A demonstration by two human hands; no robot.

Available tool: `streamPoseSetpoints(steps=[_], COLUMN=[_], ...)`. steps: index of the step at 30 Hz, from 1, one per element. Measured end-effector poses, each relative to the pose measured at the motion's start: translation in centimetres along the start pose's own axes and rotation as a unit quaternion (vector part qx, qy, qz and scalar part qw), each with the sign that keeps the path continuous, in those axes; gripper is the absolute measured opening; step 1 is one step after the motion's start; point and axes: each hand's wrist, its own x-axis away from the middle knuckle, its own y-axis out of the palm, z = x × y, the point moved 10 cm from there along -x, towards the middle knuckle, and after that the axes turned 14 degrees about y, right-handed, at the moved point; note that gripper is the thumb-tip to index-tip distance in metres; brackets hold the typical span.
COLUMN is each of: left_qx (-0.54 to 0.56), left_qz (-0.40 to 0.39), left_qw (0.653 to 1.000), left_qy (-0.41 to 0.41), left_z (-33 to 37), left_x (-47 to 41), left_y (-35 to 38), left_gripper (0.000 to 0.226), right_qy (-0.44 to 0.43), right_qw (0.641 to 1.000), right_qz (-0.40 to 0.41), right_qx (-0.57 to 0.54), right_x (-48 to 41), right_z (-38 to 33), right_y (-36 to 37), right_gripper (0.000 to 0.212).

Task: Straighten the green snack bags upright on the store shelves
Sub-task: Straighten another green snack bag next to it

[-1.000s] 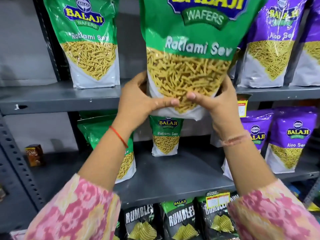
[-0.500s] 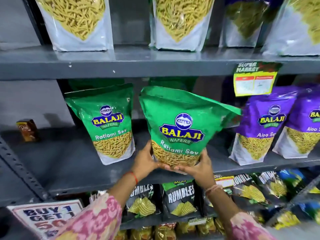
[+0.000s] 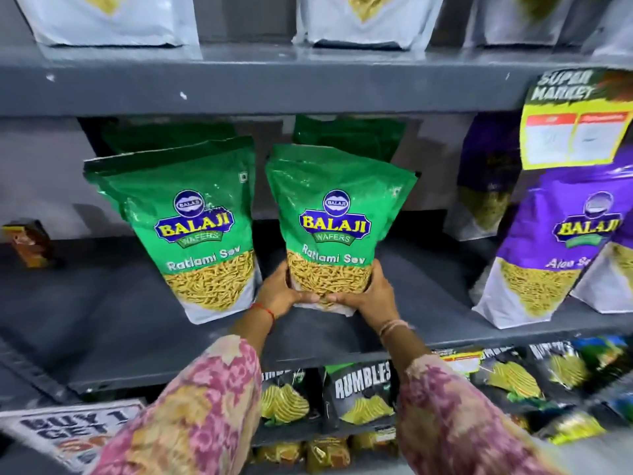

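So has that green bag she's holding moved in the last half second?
Yes. The held green Ratlami Sev bag went from tilted to nearly upright, judged against the middle shelf.

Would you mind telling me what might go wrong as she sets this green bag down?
Both hands, left hand and right hand, grip only the base of the held bag, so its tall top may flop forward. It could also nudge the neighbouring green bag, which already leans.

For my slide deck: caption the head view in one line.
Both hands, left hand and right hand, grip the base of a green Ratlami Sev bag on the grey middle shelf.
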Motion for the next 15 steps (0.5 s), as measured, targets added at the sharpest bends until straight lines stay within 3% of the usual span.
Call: streamPoseSetpoints(steps=[4, 6, 8, 10, 12, 15], left_qx=[0.006, -0.025, -0.035, -0.066, -0.108, -0.094], left_qz=[-0.001, 0.027, 0.077, 0.149, 0.225, 0.307], left_qw=[1.000, 0.999, 0.996, 0.986, 0.963, 0.916], left_qy=[-0.001, 0.007, 0.018, 0.044, 0.102, 0.240], left_z=[-0.1, 0.7, 1.9, 4.2, 7.8, 15.2], left_x=[0.4, 1.1, 2.9, 5.7, 8.7, 12.3], left_y=[0.4, 0.1, -0.8, -2.5, -4.3, -7.4], left_gripper=[0.096, 0.095, 0.087, 0.066, 0.045, 0.029], right_qy=[0.009, 0.008, -0.008, -0.039, -0.131, -0.314], right_qw=[1.000, 0.999, 0.997, 0.989, 0.968, 0.924], right_qz=[-0.016, -0.014, 0.041, 0.141, 0.213, 0.217], right_qx=[-0.002, -0.039, -0.064, -0.013, 0.003, -0.025], right_x=[0.2, 0.8, 2.5, 5.7, 10.0, 16.4], right_z=[-0.2, -0.5, -1.3, -3.0, -6.3, -14.3], right_y=[0.3, 0.2, -0.6, -1.6, -1.8, -0.8], right_gripper=[0.077, 0.092, 0.110, 0.112, 0.100, 0.080])
